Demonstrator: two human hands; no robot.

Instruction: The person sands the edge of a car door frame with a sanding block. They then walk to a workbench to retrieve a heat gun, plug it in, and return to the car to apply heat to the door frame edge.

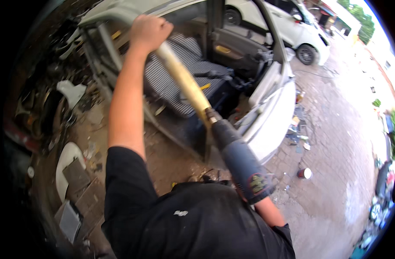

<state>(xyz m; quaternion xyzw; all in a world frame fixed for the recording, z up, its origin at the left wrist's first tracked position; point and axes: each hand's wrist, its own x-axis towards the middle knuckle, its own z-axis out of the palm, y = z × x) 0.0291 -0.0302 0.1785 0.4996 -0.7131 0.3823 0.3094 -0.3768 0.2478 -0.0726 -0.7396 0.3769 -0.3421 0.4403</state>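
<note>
My left hand [151, 33] is closed in a fist at the upper end of a pale yellow bar [184, 80], close to the roof of a stripped white car [273, 118]. Whether the bar belongs to the car body, I cannot tell. At its lower end is the metal nose of a dark grey power tool [238, 157] with a long, drill-like body. My right forearm [270, 211] comes up behind the tool's rear end. The tool hides the right hand's fingers, though it is held up there. A striped seat [176, 71] shows inside the open doorway.
Car parts and scrap [50, 99] are heaped on the left, with flat dark panels [83, 185] below. A paper cup [305, 173] lies on the paving [331, 129] among small debris. Another white car [311, 36] stands at the back. More parts [378, 207] line the right edge.
</note>
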